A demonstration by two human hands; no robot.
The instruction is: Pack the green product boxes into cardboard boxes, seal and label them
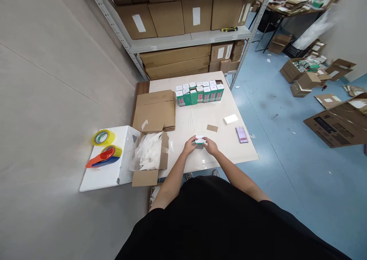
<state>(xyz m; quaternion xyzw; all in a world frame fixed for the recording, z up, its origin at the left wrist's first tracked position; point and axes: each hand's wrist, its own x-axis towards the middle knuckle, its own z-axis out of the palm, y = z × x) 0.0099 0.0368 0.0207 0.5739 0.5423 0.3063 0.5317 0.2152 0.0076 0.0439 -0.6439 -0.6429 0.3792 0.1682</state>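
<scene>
While both hands' grips are clamping the small box (199, 142), left hand (190, 145) and right hand (210, 145), finished-looking boxes (200, 91) are standing at twelve o'clock on the bench (200, 118); this one seems unfinished

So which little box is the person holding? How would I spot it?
Find the white table below the shelves. At its near edge, the left hand and right hand meet around one small green-and-white box. Its lookalikes stand in rows at the far edge; this one sits alone.

Small green-and-white carton (200, 142), top flaps white, held just above the bench (200, 118). It sits well in front of the row of matching cartons (199, 91).
</scene>
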